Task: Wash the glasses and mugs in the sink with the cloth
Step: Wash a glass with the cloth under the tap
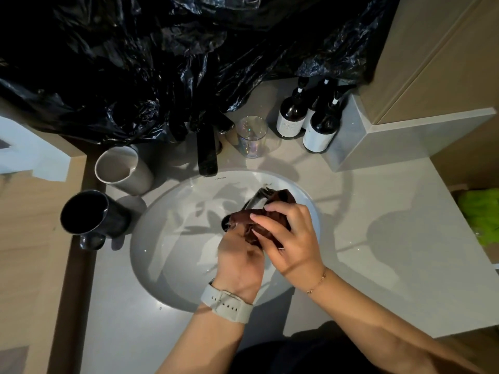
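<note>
Over sink [167, 265] — cloth [251, 228] under fingers [266, 221].

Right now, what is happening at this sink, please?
A person is washing a glass over the white sink. The right hand presses a dark brown cloth around it, and the left hand holds it from below. On the counter, a white mug and a black mug stand left of the sink. A clear glass stands beside the tap, near three dark pump bottles.
</note>
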A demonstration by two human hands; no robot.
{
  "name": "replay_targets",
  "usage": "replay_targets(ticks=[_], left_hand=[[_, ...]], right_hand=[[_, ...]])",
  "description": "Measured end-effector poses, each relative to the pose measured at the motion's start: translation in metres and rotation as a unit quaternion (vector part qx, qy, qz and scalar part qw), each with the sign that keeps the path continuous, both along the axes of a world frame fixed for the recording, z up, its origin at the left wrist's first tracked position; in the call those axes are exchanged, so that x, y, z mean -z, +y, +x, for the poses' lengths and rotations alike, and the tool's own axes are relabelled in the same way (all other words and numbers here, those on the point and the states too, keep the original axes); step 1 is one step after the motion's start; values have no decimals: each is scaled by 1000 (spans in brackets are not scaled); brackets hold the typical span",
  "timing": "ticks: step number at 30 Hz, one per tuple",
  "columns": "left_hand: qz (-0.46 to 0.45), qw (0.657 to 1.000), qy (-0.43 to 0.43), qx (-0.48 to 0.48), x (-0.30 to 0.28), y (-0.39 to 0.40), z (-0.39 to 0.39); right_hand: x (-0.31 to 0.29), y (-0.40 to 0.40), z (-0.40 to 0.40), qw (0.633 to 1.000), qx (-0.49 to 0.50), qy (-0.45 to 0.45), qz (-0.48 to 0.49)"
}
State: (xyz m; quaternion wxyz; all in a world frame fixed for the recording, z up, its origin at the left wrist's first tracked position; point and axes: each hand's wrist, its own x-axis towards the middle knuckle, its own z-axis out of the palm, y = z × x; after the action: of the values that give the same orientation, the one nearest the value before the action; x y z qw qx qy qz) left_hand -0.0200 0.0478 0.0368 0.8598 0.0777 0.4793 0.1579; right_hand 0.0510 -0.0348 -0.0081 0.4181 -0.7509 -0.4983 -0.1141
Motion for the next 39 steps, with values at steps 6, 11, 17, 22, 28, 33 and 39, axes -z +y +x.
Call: replay_targets(ticks=[6,11,17,22,28,33,39], left_hand=[[47,999,21,-16,5,-3,-4],[71,996,15,-48,10,0,-9],[216,974,38,-59,13,-8,-13],[391,916,86,-38,8,-12,-4],[449,889,88,10,17,-19,-2],[480,873,69,55,17,-11,-7],[573,801,46,165,17,0,-16]], right_hand=[[-11,15,-8,979,86,177,52],[-22,28,5,871,155,458,83],[-33,22,20,574,37,811,108],[-31,21,2,496,0,848,185],[-24,12,-18,708,58,676,198],[-15,-8,-15,866,20,496,64],[-21,-9,9,714,-3,700,30]])
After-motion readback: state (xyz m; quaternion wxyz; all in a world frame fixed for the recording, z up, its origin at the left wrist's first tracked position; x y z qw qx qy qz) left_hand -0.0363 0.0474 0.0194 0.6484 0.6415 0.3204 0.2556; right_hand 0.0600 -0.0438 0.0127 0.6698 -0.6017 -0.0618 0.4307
